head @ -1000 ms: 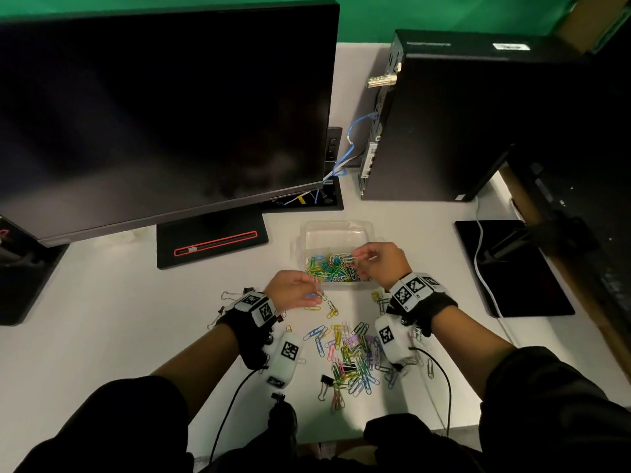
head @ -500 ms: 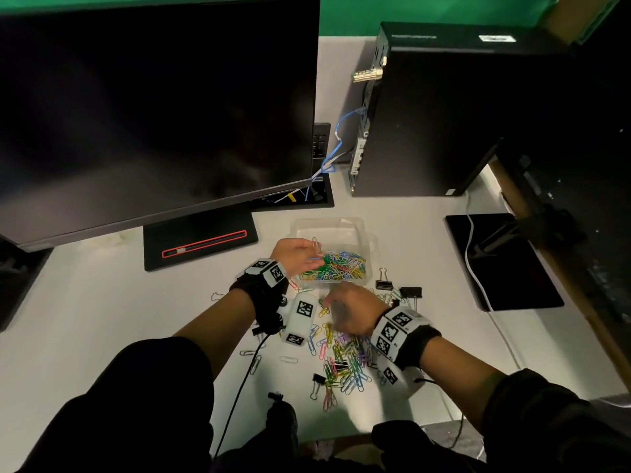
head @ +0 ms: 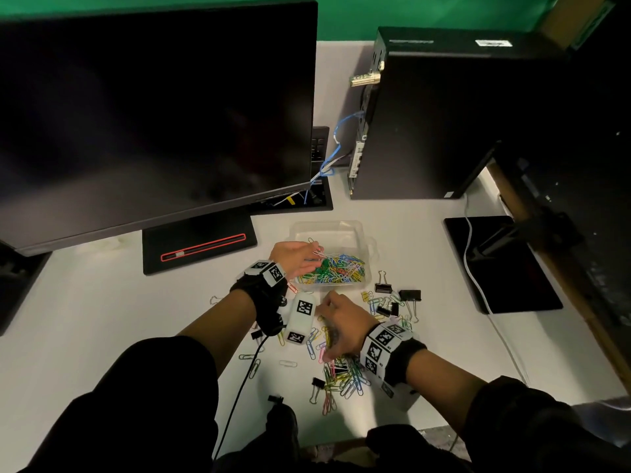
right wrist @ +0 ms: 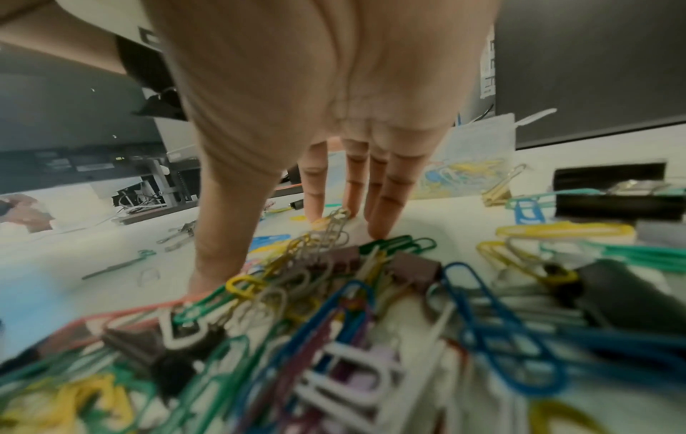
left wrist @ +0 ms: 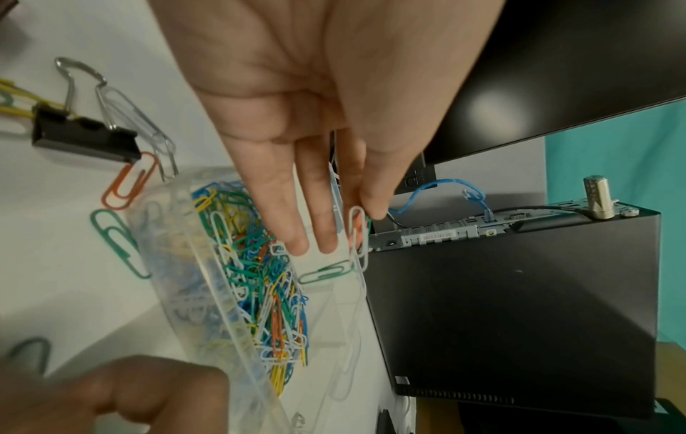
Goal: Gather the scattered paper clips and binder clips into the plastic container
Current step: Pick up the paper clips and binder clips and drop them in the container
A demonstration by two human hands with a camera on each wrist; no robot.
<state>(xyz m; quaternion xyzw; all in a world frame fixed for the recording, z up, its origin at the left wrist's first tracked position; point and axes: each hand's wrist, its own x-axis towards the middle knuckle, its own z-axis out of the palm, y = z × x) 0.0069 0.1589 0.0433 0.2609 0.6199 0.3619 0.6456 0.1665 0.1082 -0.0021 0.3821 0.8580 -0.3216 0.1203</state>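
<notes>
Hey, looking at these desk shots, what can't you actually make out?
- Head view: clips under the right hand are hidden by it.
- Right wrist view: the near clip pile is blurred, so no count is possible.
- Left wrist view: the plastic container runs off the bottom edge.
- Left hand: its thumb hides the grip on its paper clips.

Paper clips (head: 336, 268) showing green, yellow, blue, orange and white are filling the clear plastic container (head: 370, 249) at centre frame; black binder clips (head: 409, 295) are lying right of it, on the white desk (head: 85, 319).
</notes>
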